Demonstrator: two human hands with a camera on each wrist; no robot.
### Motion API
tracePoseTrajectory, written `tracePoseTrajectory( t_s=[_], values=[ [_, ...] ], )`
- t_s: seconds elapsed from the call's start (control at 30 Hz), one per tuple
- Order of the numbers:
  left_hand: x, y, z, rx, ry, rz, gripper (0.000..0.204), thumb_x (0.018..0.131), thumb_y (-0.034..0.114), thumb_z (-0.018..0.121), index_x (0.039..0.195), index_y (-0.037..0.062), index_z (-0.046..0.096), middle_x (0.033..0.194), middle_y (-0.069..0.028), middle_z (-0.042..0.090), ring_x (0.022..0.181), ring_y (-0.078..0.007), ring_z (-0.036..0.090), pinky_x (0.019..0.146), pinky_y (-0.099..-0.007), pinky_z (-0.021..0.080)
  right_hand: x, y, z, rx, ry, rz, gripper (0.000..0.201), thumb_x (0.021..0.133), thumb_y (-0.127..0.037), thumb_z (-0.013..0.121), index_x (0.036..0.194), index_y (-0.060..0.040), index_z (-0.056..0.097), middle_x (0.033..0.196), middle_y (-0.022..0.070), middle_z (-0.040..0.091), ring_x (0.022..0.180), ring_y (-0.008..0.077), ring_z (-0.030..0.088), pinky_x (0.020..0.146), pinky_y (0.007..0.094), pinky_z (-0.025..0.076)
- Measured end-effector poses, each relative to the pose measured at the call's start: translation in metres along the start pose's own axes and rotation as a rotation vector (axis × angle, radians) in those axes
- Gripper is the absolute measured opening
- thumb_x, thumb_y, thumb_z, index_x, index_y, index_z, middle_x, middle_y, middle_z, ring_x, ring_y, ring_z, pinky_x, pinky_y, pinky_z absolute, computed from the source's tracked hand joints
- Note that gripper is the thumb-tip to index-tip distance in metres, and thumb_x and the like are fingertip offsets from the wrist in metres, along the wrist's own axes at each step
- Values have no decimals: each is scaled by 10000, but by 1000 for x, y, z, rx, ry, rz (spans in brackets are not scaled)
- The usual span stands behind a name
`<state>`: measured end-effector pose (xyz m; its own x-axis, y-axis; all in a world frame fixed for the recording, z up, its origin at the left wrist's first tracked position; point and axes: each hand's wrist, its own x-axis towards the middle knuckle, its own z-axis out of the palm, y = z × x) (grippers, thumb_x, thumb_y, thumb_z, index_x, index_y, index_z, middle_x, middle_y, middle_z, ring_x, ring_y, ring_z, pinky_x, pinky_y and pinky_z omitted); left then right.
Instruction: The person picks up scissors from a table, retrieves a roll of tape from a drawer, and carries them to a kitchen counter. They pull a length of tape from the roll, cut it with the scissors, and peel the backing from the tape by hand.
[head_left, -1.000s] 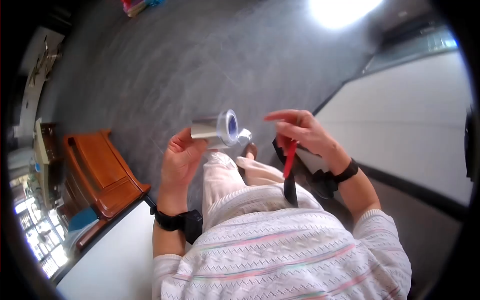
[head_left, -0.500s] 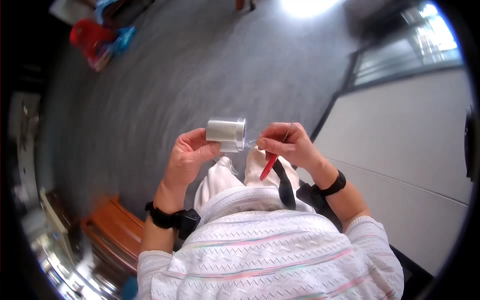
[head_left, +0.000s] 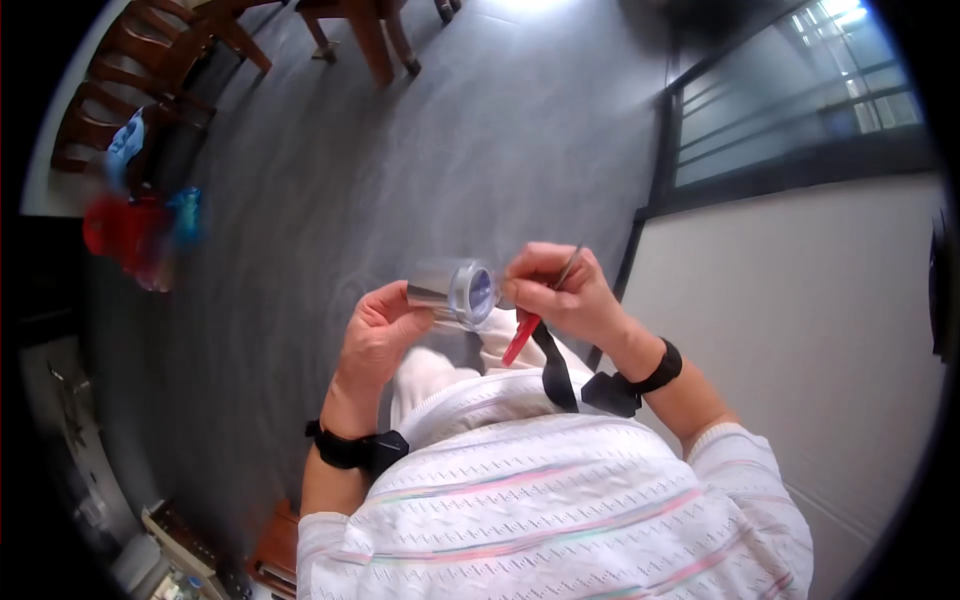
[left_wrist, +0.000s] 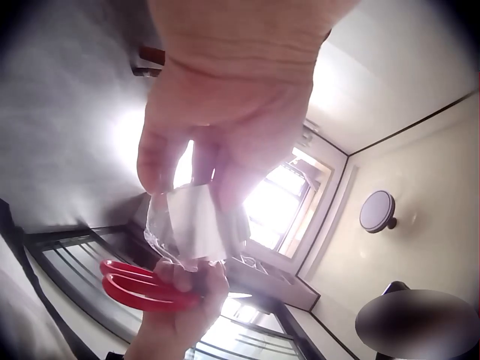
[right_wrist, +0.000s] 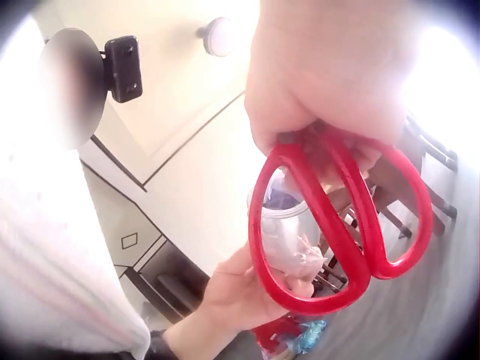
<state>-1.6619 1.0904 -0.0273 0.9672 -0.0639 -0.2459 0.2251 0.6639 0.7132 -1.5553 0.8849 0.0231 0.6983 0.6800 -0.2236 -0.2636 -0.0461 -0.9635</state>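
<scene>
My left hand holds a shiny silver cylinder lying sideways, thumb below and fingers behind it. Clear crinkled plastic wraps it in the left wrist view, and its right end shows a clear rim around a bluish-purple face. At that end my right hand has its thumb and index fingertips right at the plastic. The same hand grips red-handled scissors, the handle loops hanging below the palm and a metal blade sticking out above the fingers.
A black strap hangs in front of the striped white top. Beyond lies grey floor with wooden chairs and a red and blue bundle at far left. A white panel and dark-framed glass stand at right.
My right hand, apart with the index finger extended a second ago, has come left to the cylinder's end, still holding the scissors. The head view has turned, bringing chairs into sight.
</scene>
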Motion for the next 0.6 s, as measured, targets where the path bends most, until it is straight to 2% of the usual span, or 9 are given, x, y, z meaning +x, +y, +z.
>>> tracePoseTrajectory(
  t_s=[0.07, 0.2, 0.3, 0.47, 0.53, 0.6],
  values=[
    [39, 11, 0, -50, -45, 15, 239, 797, -1, 597, 1037, 0, 590, 975, -78, 636, 903, -155, 595, 856, -303, 446, 29, -12, -22, -4, 4, -4, 74, 821, -45, 568, 770, 3, 593, 609, 13, 567, 499, 65, 535, 455, 194, 432],
    [109, 50, 5, -77, -32, 3, 268, 776, -16, 617, 1042, 18, 605, 992, -74, 636, 925, -146, 587, 869, -296, 436, 92, -37, -64, 172, -19, 122, 132, 849, -131, 587, 813, -11, 627, 622, 16, 582, 492, 58, 523, 449, 188, 420],
    [168, 72, 6, -10, -83, -21, 285, 770, -20, 623, 1052, 17, 607, 989, -70, 638, 917, -138, 586, 853, -289, 444, 131, -53, -97, 150, 65, 181, 192, 849, -203, 607, 855, -14, 636, 649, 23, 607, 531, 52, 535, 471, 183, 431],
    [294, 113, 10, 150, -227, -42, 248, 766, -56, 605, 1002, 14, 637, 995, -62, 620, 930, -137, 565, 837, -279, 445, 208, -71, -153, 178, 153, 151, 186, 847, -200, 607, 866, -17, 631, 663, 34, 618, 540, 64, 554, 490, 185, 453],
    [348, 128, 18, 201, -265, -58, 236, 758, -58, 612, 979, 17, 649, 993, -62, 616, 928, -139, 562, 830, -277, 446, 237, -87, -187, 159, 181, 256, 156, 846, -162, 603, 872, -10, 627, 679, 41, 624, 542, 68, 560, 476, 182, 452],
    [406, 148, 23, 319, -386, -47, 213, 747, -58, 626, 943, 20, 663, 1001, -71, 607, 920, -139, 558, 822, -273, 444, 264, -102, -214, 162, 251, 257, 129, 846, -125, 592, 878, -3, 623, 680, 45, 622, 537, 68, 559, 464, 176, 450]
  ],
)
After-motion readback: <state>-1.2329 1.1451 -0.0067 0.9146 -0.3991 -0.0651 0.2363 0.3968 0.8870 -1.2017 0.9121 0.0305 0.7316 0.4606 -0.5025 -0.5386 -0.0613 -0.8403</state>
